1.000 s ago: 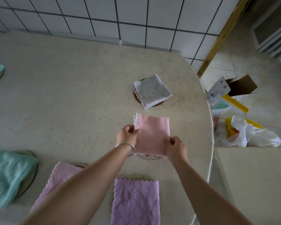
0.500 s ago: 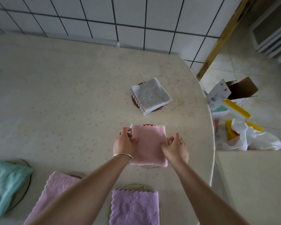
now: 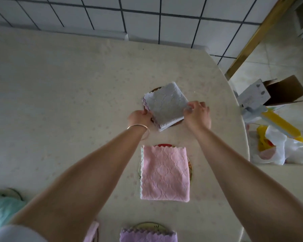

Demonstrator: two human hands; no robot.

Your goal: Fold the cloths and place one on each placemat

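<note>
A: Grey cloth (image 3: 165,105), item 1: folded sq., turned diamond-wise, lying on a dark round placemat (image 3: 176,123) mid-table, far from the wearer. Scalloped white and lilac edges show at its left corner.

B: Hands?

A: L hand (image 3: 139,117) at the cloth's lower-left edge, fingers curled against it; bangle (image 3: 140,131) on that wrist. R hand (image 3: 197,114) at the right corner, thumb and fingers pinching the corner. Both arms stretched fwd.

B: Next item out.

A: Pink cloth (image 3: 164,173), item 2: folded rect., flat on a round mat w/ a red top edge (image 3: 164,145), just nearer the wearer than the grey one, lying between the two forearms. Not touched by either hand.

B: Further out?

A: Purple cloth (image 3: 148,237) at bottom edge, on a pale-rimmed mat (image 3: 147,224), partly cut off by frame. Teal cloth (image 3: 2,210) bottom left over another round mat (image 3: 13,192). Sliver of a light pink cloth (image 3: 92,231) beside L forearm, mostly hidden.

B: Surface and surroundings?

A: Beige speckled table (image 3: 68,102) w/ curved right edge, tiled wall (image 3: 147,18) behind. Off the table, right: open cardboard box (image 3: 285,91), yellow item (image 3: 278,123), white plastic bag (image 3: 296,151) on the floor.
</note>
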